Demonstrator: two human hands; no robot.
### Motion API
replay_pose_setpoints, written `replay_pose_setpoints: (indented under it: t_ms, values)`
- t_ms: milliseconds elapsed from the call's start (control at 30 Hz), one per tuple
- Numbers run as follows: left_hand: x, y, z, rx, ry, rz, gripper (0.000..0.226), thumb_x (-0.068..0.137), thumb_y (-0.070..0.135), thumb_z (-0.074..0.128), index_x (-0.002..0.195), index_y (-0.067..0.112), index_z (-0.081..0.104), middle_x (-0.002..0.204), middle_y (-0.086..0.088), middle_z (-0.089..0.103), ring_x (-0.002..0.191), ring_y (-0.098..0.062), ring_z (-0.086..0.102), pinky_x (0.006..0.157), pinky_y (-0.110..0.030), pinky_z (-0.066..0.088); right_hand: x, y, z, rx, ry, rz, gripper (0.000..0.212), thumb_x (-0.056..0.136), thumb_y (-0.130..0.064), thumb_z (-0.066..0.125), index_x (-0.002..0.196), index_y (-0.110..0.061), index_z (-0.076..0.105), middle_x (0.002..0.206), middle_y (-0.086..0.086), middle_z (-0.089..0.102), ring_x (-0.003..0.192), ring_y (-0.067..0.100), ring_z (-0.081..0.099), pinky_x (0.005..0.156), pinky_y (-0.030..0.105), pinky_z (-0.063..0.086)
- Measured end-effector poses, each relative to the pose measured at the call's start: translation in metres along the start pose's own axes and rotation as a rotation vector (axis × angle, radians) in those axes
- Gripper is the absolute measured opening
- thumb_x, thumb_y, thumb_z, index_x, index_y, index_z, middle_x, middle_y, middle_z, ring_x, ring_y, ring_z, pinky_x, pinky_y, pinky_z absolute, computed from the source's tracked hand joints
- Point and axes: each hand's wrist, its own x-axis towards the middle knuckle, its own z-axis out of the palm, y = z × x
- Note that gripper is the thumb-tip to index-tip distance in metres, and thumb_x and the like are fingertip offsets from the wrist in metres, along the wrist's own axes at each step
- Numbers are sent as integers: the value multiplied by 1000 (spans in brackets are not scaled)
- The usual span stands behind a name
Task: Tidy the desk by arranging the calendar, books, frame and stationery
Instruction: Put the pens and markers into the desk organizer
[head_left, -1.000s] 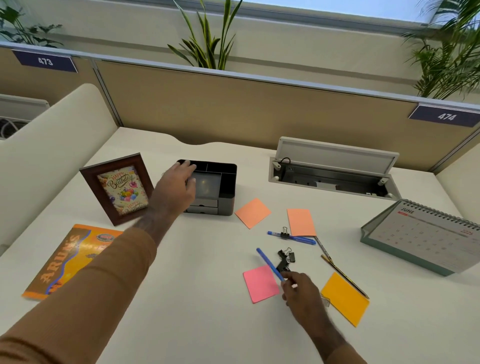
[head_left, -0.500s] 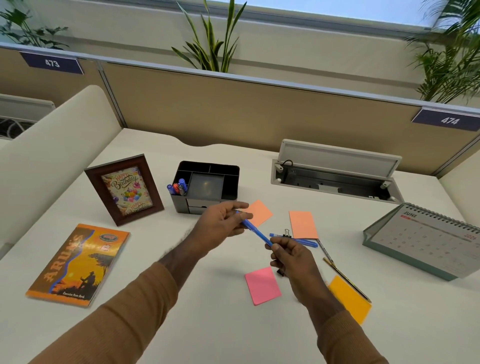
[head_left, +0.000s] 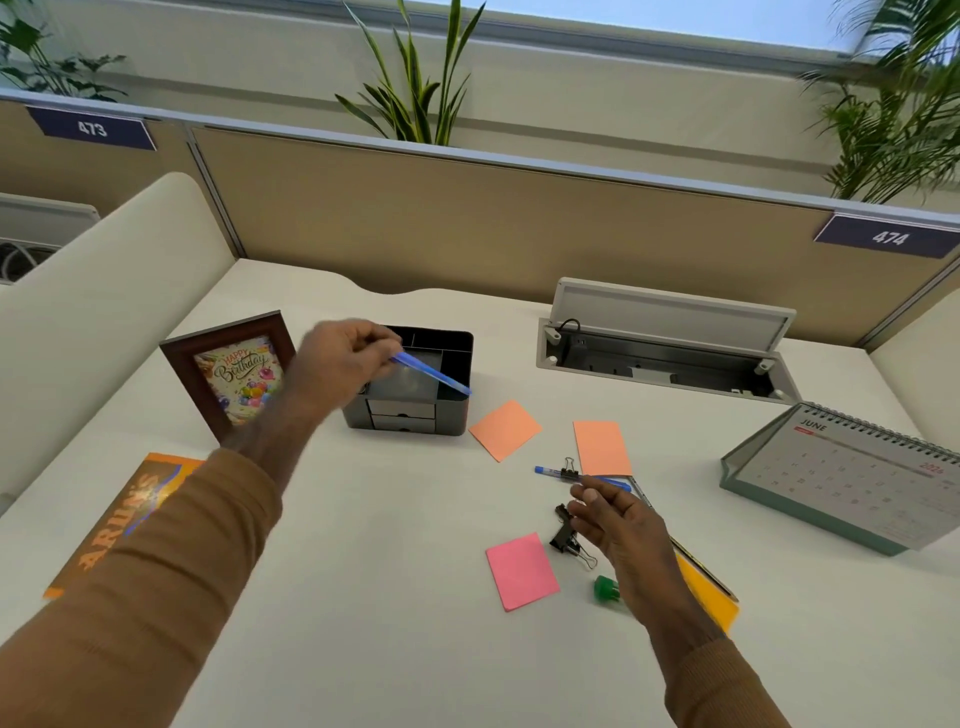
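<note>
My left hand grips a blue pen above the black desk organiser. My right hand hovers with fingers apart over black binder clips, just below a second blue pen on the desk. A brown photo frame stands left of the organiser. An orange book lies at the left, partly under my sleeve. The desk calendar stands at the right. Sticky notes lie about: two peach ones, a pink one and an orange one.
A green pin-like item lies by my right wrist, and a pencil crosses the orange note. An open cable tray is set into the desk at the back. A beige partition closes off the rear.
The blue pen passed from my right hand to my left, which carried it back over the organiser. My right hand dropped toward the binder clips and spread its fingers.
</note>
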Motion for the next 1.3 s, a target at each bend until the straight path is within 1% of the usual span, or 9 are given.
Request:
replay_pose_setpoints:
  t_ms: [167, 367, 533, 667, 767, 900, 1000, 1100, 1300]
  values:
    - [35, -16, -30, 512, 260, 223, 16, 90, 23, 62, 96, 16, 74, 84, 0, 73, 66, -11, 59, 64, -23, 45, 2, 0, -26, -50, 127, 8, 13, 92, -11, 62, 101, -15, 71, 97, 6, 76, 90, 22, 71, 76, 30, 59]
    - [60, -53, -29, 724, 254, 176, 19, 94, 20, 57, 97, 10, 72, 88, -10, 73, 73, -23, 62, 69, -32, 49, 12, 4, -44, -216, 207, 19, 17, 94, -6, 57, 104, -12, 69, 98, 6, 71, 87, 23, 66, 75, 32, 55]
    - [68, -77, -18, 808, 170, 71, 21, 95, 22, 52, 98, 12, 70, 92, -13, 72, 80, -28, 62, 68, -33, 46, 34, 12, -41, -809, 213, -131, 22, 92, -12, 60, 111, -16, 70, 111, 1, 69, 91, 16, 63, 87, 32, 51]
    - [73, -84, -11, 867, 126, 56, 21, 95, 20, 53, 99, 10, 71, 93, -14, 72, 82, -28, 62, 66, -32, 45, 60, 16, -41, -1306, 112, -242, 36, 93, -17, 55, 129, -21, 57, 134, 1, 55, 118, 24, 50, 101, 37, 42]
    - [77, -85, -9, 923, 86, 42, 21, 94, 21, 56, 102, 11, 72, 97, -12, 72, 82, -24, 60, 66, -31, 42, 79, 17, -39, -1606, 47, -267, 45, 95, -21, 49, 140, -27, 46, 147, -6, 45, 130, 22, 41, 101, 38, 40]
    - [81, -87, -7, 965, 57, 54, 23, 94, 22, 57, 108, 12, 72, 104, -12, 72, 94, -31, 63, 76, -34, 46, 91, 21, -33, -1864, 57, -289, 44, 96, -18, 41, 139, -28, 44, 136, -4, 51, 120, 23, 48, 89, 36, 41]
    - [83, -90, -8, 981, 36, 47, 25, 95, 24, 56, 110, 13, 72, 104, -12, 71, 94, -31, 62, 75, -33, 44, 91, 25, -34, -1953, 101, -291, 36, 96, -19, 40, 130, -27, 49, 124, -1, 55, 111, 24, 52, 84, 37, 40]
    - [83, -92, -10, 971, 8, 19, 28, 97, 27, 52, 109, 13, 72, 100, -12, 71, 82, -25, 57, 69, -30, 39, 90, 27, -37, -1952, 132, -291, 30, 95, -17, 40, 120, -26, 55, 115, 0, 57, 104, 24, 55, 81, 37, 40]
    - [81, -90, -9, 946, -18, 13, 34, 101, 28, 42, 108, 9, 69, 95, -15, 70, 82, -27, 55, 67, -31, 34, 90, 26, -45, -1926, 107, -303, 31, 95, -15, 39, 119, -28, 56, 114, -2, 60, 102, 23, 57, 82, 37, 40]
